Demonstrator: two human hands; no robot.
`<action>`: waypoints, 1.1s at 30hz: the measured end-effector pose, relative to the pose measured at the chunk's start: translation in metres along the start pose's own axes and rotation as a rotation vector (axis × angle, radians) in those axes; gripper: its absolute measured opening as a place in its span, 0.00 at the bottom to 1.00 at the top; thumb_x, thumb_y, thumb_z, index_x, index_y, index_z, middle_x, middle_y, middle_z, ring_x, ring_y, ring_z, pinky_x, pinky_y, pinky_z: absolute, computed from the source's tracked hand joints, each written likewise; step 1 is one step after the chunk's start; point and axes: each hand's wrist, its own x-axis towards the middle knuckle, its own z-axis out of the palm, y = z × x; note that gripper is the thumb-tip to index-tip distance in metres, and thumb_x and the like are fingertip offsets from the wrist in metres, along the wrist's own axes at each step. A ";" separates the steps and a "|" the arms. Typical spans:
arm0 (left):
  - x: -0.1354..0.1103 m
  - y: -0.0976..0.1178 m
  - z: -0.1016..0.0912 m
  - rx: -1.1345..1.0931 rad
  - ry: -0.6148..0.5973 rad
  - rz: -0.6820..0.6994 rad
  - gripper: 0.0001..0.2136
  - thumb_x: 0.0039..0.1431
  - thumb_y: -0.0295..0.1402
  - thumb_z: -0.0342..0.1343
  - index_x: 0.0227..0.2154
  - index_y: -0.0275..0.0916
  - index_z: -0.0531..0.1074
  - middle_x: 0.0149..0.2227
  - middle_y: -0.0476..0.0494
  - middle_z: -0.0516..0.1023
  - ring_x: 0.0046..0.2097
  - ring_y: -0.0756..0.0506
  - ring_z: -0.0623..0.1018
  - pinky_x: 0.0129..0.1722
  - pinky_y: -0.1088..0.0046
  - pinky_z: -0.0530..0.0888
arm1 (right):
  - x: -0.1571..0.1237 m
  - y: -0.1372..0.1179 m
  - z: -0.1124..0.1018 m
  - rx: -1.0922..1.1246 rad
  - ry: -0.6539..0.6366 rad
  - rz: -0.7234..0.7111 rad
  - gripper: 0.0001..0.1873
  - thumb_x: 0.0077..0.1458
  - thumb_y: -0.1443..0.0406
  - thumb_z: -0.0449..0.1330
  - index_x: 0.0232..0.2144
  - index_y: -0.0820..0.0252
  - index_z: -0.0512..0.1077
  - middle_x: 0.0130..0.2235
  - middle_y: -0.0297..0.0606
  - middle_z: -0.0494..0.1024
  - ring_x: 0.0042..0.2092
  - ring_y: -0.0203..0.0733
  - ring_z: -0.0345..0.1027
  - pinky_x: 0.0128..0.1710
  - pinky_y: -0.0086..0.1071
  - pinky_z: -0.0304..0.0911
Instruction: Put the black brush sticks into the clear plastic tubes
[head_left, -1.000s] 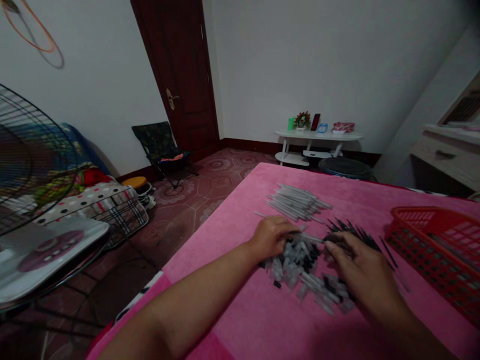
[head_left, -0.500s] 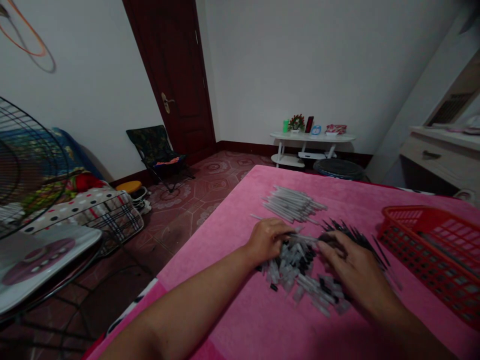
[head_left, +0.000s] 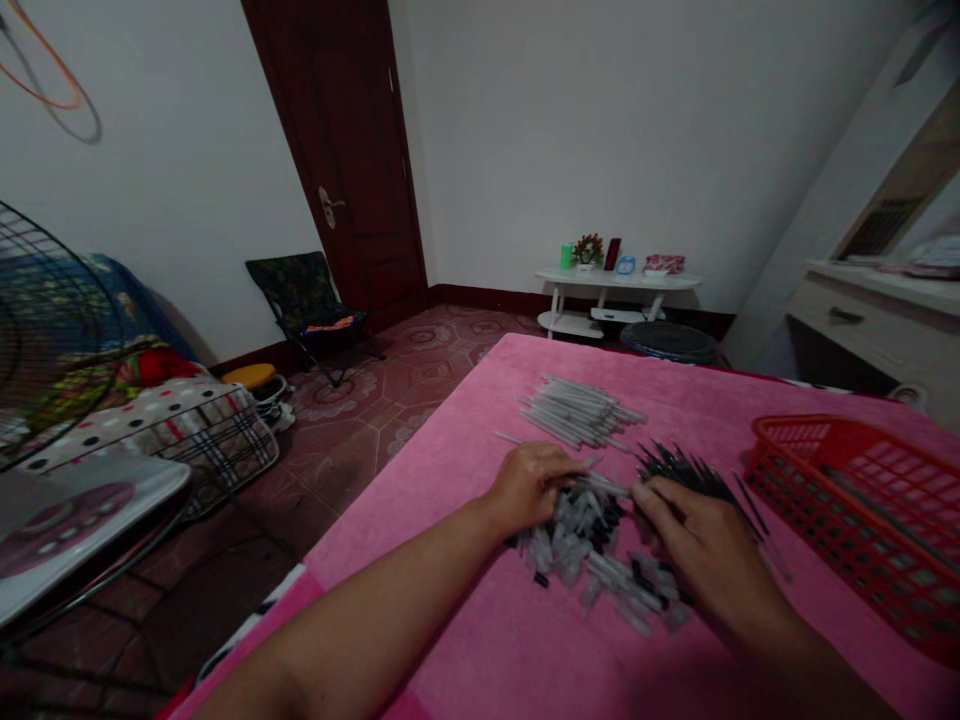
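My left hand (head_left: 529, 485) rests on the pink cloth (head_left: 480, 640), fingers curled in a pinch around a pale pen tube (head_left: 600, 484) that points right. My right hand (head_left: 701, 555) meets that tube's end, fingers closed, what it holds hidden. Under both hands lies a heap of clear and black pen caps (head_left: 592, 560). Behind them lies a stack of pale pen tubes (head_left: 577, 412), and to the right a fan of black refills (head_left: 686, 468).
A red plastic basket (head_left: 862, 520) sits at the table's right edge. A standing fan (head_left: 52, 330) and a wire basket with cloth (head_left: 187, 425) stand on the left floor. Farther back are a folding chair (head_left: 307, 300), a dark door and a white low table (head_left: 619, 285).
The view drifted slightly right and down. Both hands stayed together over the cap heap, shifting a little left in the picture.
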 end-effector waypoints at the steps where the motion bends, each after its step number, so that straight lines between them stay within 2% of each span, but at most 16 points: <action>1: 0.000 0.000 0.000 -0.002 0.001 -0.003 0.12 0.53 0.24 0.51 0.38 0.37 0.76 0.32 0.42 0.77 0.35 0.47 0.75 0.36 0.72 0.70 | 0.000 -0.001 0.000 -0.008 0.006 0.006 0.20 0.58 0.51 0.48 0.23 0.57 0.66 0.19 0.31 0.68 0.22 0.36 0.62 0.22 0.27 0.54; 5: 0.001 0.003 -0.001 -0.024 0.038 -0.030 0.10 0.54 0.25 0.52 0.37 0.36 0.76 0.30 0.42 0.76 0.34 0.48 0.74 0.34 0.73 0.70 | 0.001 -0.004 -0.001 -0.002 0.091 -0.027 0.14 0.56 0.54 0.53 0.31 0.58 0.69 0.24 0.32 0.72 0.26 0.37 0.65 0.25 0.27 0.56; 9: 0.001 0.003 -0.001 -0.033 0.015 -0.030 0.10 0.55 0.25 0.52 0.38 0.37 0.76 0.31 0.43 0.76 0.34 0.47 0.74 0.35 0.72 0.69 | 0.000 -0.003 -0.002 0.002 0.049 -0.053 0.20 0.61 0.56 0.46 0.22 0.59 0.66 0.22 0.34 0.69 0.25 0.36 0.64 0.25 0.27 0.55; 13: 0.001 0.001 0.001 -0.047 0.030 -0.035 0.10 0.55 0.25 0.52 0.38 0.37 0.76 0.31 0.43 0.76 0.34 0.47 0.74 0.35 0.72 0.69 | -0.001 -0.003 -0.003 0.009 0.074 -0.043 0.14 0.59 0.57 0.49 0.31 0.58 0.68 0.26 0.34 0.72 0.27 0.37 0.66 0.26 0.27 0.56; 15: 0.001 0.002 0.001 -0.048 0.017 -0.026 0.11 0.55 0.25 0.51 0.39 0.38 0.75 0.31 0.43 0.76 0.34 0.48 0.74 0.35 0.72 0.70 | -0.001 -0.003 -0.003 -0.001 0.073 -0.046 0.14 0.60 0.58 0.48 0.29 0.58 0.68 0.26 0.34 0.72 0.27 0.37 0.66 0.26 0.27 0.56; 18: 0.001 0.003 0.000 -0.046 0.000 -0.023 0.12 0.55 0.24 0.50 0.39 0.38 0.75 0.31 0.43 0.76 0.35 0.48 0.74 0.35 0.73 0.70 | -0.001 -0.005 -0.004 -0.017 0.063 -0.031 0.19 0.61 0.57 0.46 0.24 0.58 0.66 0.23 0.34 0.70 0.25 0.36 0.64 0.25 0.27 0.54; 23: 0.001 0.004 -0.001 -0.042 0.011 -0.037 0.12 0.55 0.23 0.51 0.39 0.38 0.75 0.31 0.44 0.76 0.34 0.48 0.74 0.34 0.73 0.69 | 0.000 -0.007 -0.007 -0.039 0.079 -0.058 0.11 0.57 0.58 0.52 0.30 0.58 0.69 0.28 0.34 0.74 0.27 0.36 0.64 0.27 0.27 0.53; 26: 0.001 0.004 0.000 -0.038 0.002 -0.018 0.12 0.55 0.23 0.51 0.38 0.38 0.76 0.31 0.44 0.76 0.34 0.48 0.74 0.35 0.73 0.69 | 0.000 -0.008 -0.008 -0.092 0.054 -0.065 0.18 0.61 0.58 0.47 0.23 0.58 0.67 0.24 0.34 0.71 0.27 0.36 0.64 0.26 0.27 0.52; 28: 0.001 0.004 0.000 -0.031 0.002 -0.011 0.11 0.55 0.24 0.51 0.38 0.38 0.76 0.31 0.44 0.76 0.34 0.48 0.74 0.36 0.73 0.69 | 0.000 -0.007 -0.007 -0.100 0.054 -0.055 0.20 0.61 0.57 0.46 0.22 0.58 0.67 0.22 0.33 0.70 0.26 0.36 0.63 0.26 0.27 0.51; 31: 0.001 0.004 0.000 -0.035 0.008 -0.021 0.12 0.54 0.23 0.50 0.38 0.38 0.76 0.31 0.44 0.76 0.34 0.48 0.74 0.35 0.73 0.70 | 0.000 -0.007 -0.007 -0.074 0.079 -0.057 0.12 0.57 0.58 0.53 0.29 0.58 0.70 0.25 0.32 0.72 0.26 0.36 0.63 0.26 0.27 0.52; 33: 0.001 0.004 0.000 -0.039 0.004 -0.026 0.12 0.54 0.23 0.50 0.38 0.38 0.76 0.31 0.44 0.76 0.34 0.48 0.74 0.34 0.73 0.70 | 0.000 -0.007 -0.006 -0.072 0.080 -0.065 0.10 0.56 0.59 0.53 0.28 0.57 0.70 0.25 0.32 0.72 0.27 0.36 0.64 0.26 0.27 0.52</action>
